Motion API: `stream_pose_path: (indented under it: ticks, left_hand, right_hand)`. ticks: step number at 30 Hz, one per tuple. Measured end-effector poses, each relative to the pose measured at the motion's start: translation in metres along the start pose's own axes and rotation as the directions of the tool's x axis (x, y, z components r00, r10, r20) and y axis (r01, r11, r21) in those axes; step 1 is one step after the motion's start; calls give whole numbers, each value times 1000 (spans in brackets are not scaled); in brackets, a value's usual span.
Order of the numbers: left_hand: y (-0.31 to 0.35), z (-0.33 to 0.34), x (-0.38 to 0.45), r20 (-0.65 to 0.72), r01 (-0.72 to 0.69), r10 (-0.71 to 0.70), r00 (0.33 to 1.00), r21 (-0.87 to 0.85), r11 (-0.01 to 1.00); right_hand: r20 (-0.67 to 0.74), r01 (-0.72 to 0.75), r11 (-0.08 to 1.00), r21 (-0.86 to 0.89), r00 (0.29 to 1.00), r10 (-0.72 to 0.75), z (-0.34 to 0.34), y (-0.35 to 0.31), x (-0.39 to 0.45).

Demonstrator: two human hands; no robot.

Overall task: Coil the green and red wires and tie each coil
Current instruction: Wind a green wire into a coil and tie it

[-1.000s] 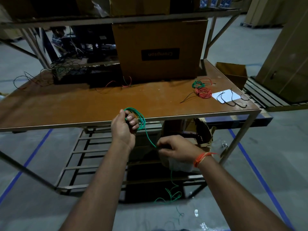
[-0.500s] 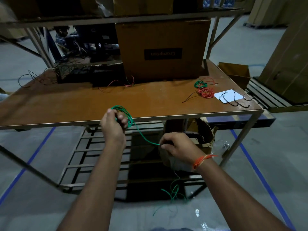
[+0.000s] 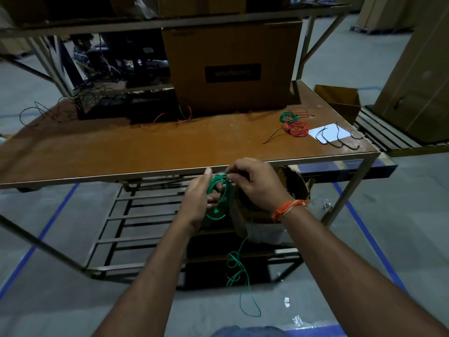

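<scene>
A green wire coil [image 3: 220,193] hangs in front of the table's near edge, looped around the fingers of my left hand [image 3: 198,203]. My right hand [image 3: 255,183] pinches the top of the same coil. The wire's loose green tail [image 3: 239,271] drops below the hands and curls over the floor. On the table at the right lie a finished green coil [image 3: 288,116] and a red coil [image 3: 297,128], touching each other.
The brown table [image 3: 145,147] carries a large cardboard box [image 3: 230,69] at the back, a white paper [image 3: 328,133] with short black wire pieces at the right, and loose wires at the left. A metal slatted rack [image 3: 136,227] sits under the table.
My right hand rose from below and met my left hand at the coil, laying another loop on it. The hanging tail is shorter and both hands shifted rightward.
</scene>
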State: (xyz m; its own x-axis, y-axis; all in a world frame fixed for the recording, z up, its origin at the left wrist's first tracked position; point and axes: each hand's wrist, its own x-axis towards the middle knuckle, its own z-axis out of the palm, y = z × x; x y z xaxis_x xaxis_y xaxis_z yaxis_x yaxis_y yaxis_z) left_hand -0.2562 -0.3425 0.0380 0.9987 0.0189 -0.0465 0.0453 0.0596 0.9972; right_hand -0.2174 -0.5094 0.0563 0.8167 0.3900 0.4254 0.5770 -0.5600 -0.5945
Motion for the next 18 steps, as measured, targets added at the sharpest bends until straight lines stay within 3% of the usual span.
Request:
stream_pose_path:
  ticks: [4,8,10,11,12,13,14,15,16,17,18]
  left_hand:
    - [3,-1,0,34,-25,30,999,-130,991]
    - [8,-7,-3,15,16,-12,1000,-325,945]
    - [16,-9,-6,48,37,-19,999,-422,906]
    - [19,-10,-7,72,48,-17,997,-449,892]
    - [22,-11,-8,103,59,-13,995,-458,887]
    - [26,-11,-10,137,68,-6,991,-452,890]
    - [28,-10,-11,166,74,0,986,-435,897]
    - [30,-9,-12,183,74,4,983,-419,905]
    - [31,-8,-12,187,71,7,982,-408,910]
    - [32,-8,-12,179,67,7,984,-401,914]
    - [33,-7,-11,169,63,4,986,-394,917]
  right_hand:
    - [-34,-100,993,58,994,102,14,11,-10]
    - [129,-376,924,-69,915,382,38,51,-34]
    - [334,-617,785,-63,728,599,63,85,-53]
    - [449,-751,647,-131,537,714,75,100,-66]
    - [447,-667,683,-298,534,717,82,116,-75]
    - [418,-703,634,-322,495,762,85,124,-79]
    - [353,-797,563,-218,473,807,81,121,-74]
    - [168,-825,565,-19,555,815,69,108,-69]
    - [78,-815,577,-53,572,816,83,122,-60]
    - [29,-785,617,52,619,785,91,127,-57]
    - [157,-780,617,99,625,765,106,138,-53]
